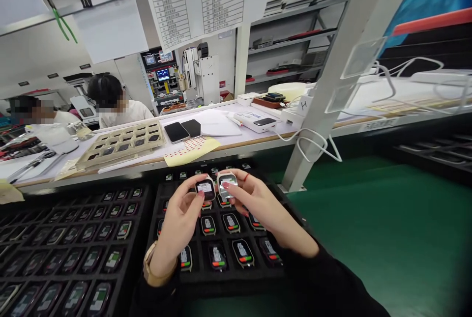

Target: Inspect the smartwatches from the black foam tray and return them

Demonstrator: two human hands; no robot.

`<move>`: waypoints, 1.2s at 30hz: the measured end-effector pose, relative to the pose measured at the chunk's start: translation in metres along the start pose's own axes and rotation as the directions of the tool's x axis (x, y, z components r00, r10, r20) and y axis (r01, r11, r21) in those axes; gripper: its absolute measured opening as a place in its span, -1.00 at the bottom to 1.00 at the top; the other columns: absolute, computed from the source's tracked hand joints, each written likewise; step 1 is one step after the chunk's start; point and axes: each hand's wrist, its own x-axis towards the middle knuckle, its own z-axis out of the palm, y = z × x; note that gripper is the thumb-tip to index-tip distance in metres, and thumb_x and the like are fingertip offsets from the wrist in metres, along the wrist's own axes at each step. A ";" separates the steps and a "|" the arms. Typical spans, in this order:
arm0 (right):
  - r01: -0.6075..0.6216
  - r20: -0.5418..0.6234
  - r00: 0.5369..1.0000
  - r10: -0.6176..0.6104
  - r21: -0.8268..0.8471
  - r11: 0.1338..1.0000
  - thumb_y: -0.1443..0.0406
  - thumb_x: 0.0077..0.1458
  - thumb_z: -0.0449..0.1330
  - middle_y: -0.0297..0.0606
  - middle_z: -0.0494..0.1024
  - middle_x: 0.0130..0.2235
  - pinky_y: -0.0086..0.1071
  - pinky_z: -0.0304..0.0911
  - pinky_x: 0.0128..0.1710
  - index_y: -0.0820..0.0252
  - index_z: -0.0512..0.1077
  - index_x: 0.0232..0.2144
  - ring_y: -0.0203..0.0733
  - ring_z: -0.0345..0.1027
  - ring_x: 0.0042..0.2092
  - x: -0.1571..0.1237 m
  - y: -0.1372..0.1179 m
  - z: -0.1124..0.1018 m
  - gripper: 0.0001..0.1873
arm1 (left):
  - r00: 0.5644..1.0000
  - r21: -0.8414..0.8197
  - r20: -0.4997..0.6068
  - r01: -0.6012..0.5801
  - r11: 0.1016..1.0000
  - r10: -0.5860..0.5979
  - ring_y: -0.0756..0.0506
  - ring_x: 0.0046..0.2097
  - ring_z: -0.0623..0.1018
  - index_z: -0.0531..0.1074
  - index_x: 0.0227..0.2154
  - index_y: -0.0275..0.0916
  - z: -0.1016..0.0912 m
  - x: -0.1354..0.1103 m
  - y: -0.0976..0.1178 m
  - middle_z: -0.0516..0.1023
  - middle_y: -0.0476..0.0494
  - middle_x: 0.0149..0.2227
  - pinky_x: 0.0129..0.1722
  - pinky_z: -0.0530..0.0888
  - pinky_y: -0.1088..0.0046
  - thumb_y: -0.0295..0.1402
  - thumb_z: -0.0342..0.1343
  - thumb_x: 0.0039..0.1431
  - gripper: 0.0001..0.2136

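My left hand point(181, 214) is closed on a smartwatch without a strap point(205, 189), thumb against its lit screen. In my right hand point(250, 194) is a second smartwatch point(226, 184), pale-cased, its screen bright and the thumb resting on it. Both watches are held side by side, close together. Beneath them lies a black foam tray point(224, 277) with several lit watches in its slots, among them one point(242, 252) showing a red and green strip. My hands hide part of the tray's upper rows.
Another black tray of watches point(127, 248) lies to the left. Beyond stands a workbench with phones point(177, 131), a plastic tray point(121, 142) and a white box point(254, 121). A metal post point(324, 81) rises at right, with a white cable point(313, 145). Two people sit opposite.
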 end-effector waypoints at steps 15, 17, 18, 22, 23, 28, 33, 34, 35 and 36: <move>0.033 0.037 0.999 -0.032 -0.023 0.999 0.02 0.07 0.35 -0.22 0.48 -0.33 -0.60 0.05 -0.68 0.27 0.40 -0.04 -0.33 0.15 -0.53 -0.016 -0.010 0.011 -0.45 | 0.999 -0.026 0.009 -0.052 0.998 0.052 0.05 -0.33 0.50 0.50 -0.01 -0.06 -0.009 -0.022 0.013 0.56 -0.08 -0.01 -0.24 0.51 0.52 -0.25 0.17 0.26 -0.74; 0.053 0.064 0.997 -0.051 -0.020 0.998 0.03 0.10 0.34 -0.26 0.46 -0.37 -0.58 0.09 -0.68 0.26 0.39 -0.02 -0.32 0.16 -0.54 -0.020 -0.010 0.011 -0.47 | 0.998 -0.029 0.015 -0.058 0.998 0.058 0.04 -0.33 0.50 0.52 -0.02 -0.07 -0.010 -0.025 0.016 0.57 -0.08 -0.03 -0.27 0.51 0.54 -0.25 0.18 0.25 -0.75; 0.060 0.081 0.995 -0.059 -0.017 0.998 0.03 0.11 0.33 -0.28 0.45 -0.39 -0.58 0.10 -0.67 0.26 0.39 -0.01 -0.31 0.17 -0.54 -0.022 -0.011 0.011 -0.46 | 0.998 -0.030 0.017 -0.060 0.998 0.060 0.04 -0.32 0.50 0.52 -0.03 -0.07 -0.010 -0.025 0.017 0.58 -0.08 -0.04 -0.27 0.51 0.54 -0.24 0.19 0.25 -0.75; 0.063 0.125 0.990 -0.061 -0.015 0.998 -0.03 0.14 0.35 -0.27 0.44 -0.40 -0.58 0.12 -0.67 0.27 0.36 0.03 -0.29 0.21 -0.52 -0.030 -0.016 0.014 -0.40 | 0.998 -0.030 -0.002 -0.064 0.998 0.064 0.02 -0.29 0.52 0.53 -0.08 -0.08 -0.010 -0.027 0.019 0.59 -0.08 -0.08 -0.29 0.51 0.55 -0.20 0.21 0.22 -0.77; 0.059 0.126 0.990 -0.055 -0.025 0.998 -0.04 0.14 0.35 -0.25 0.45 -0.37 -0.59 0.13 -0.67 0.27 0.35 0.04 -0.28 0.23 -0.50 -0.031 -0.017 0.014 -0.39 | 0.998 -0.026 -0.009 -0.064 0.998 0.064 0.02 -0.29 0.52 0.54 -0.10 -0.09 -0.009 -0.028 0.019 0.59 -0.08 -0.10 -0.30 0.50 0.56 -0.20 0.22 0.22 -0.78; 0.051 0.175 0.983 -0.054 0.023 0.998 0.07 0.17 0.36 -0.21 0.46 -0.29 -0.60 0.21 -0.62 0.26 0.34 0.16 -0.29 0.25 -0.44 -0.035 -0.021 0.011 -0.37 | 0.998 -0.012 -0.019 -0.066 0.998 0.066 0.00 -0.25 0.52 0.52 -0.09 -0.08 -0.008 -0.030 0.014 0.58 -0.07 -0.10 -0.30 0.50 0.56 -0.18 0.20 0.23 -0.77; -0.026 0.284 0.958 -0.021 0.161 0.987 0.17 0.25 0.35 -0.28 0.45 -0.23 -0.60 0.24 -0.54 0.07 0.34 0.26 -0.44 0.15 -0.53 -0.034 -0.022 0.001 -0.42 | 0.998 0.007 -0.002 -0.066 0.998 0.066 -0.08 -0.09 0.53 0.49 -0.03 -0.10 -0.006 -0.024 0.019 0.55 -0.14 -0.01 -0.13 0.51 0.46 -0.19 0.21 0.23 -0.72; -0.030 0.300 0.954 -0.024 0.176 0.984 0.17 0.27 0.35 -0.28 0.45 -0.22 -0.60 0.25 -0.53 0.02 0.35 0.26 -0.45 0.15 -0.53 -0.035 -0.024 0.000 -0.44 | 0.998 0.012 -0.015 -0.064 0.998 0.064 -0.08 -0.07 0.53 0.48 -0.03 -0.10 -0.006 -0.025 0.022 0.54 -0.14 -0.02 -0.12 0.50 0.47 -0.20 0.23 0.21 -0.71; -0.026 0.313 0.949 -0.035 0.187 0.982 0.16 0.29 0.35 -0.29 0.45 -0.20 -0.60 0.25 -0.51 -0.04 0.35 0.26 -0.46 0.15 -0.52 -0.036 -0.026 -0.001 -0.45 | 0.998 0.015 -0.028 -0.058 0.998 0.059 -0.08 -0.08 0.53 0.47 -0.03 -0.09 -0.006 -0.027 0.027 0.55 -0.14 -0.04 -0.15 0.50 0.49 -0.22 0.26 0.19 -0.70; -0.013 0.321 0.946 -0.051 0.194 0.981 0.14 0.30 0.35 -0.29 0.45 -0.19 -0.60 0.26 -0.50 -0.09 0.35 0.26 -0.45 0.16 -0.51 -0.039 -0.028 -0.001 -0.47 | 0.998 0.009 -0.024 -0.050 0.999 0.050 -0.06 -0.11 0.53 0.47 -0.03 -0.08 -0.007 -0.031 0.031 0.55 -0.12 -0.08 -0.21 0.48 0.53 -0.25 0.29 0.16 -0.69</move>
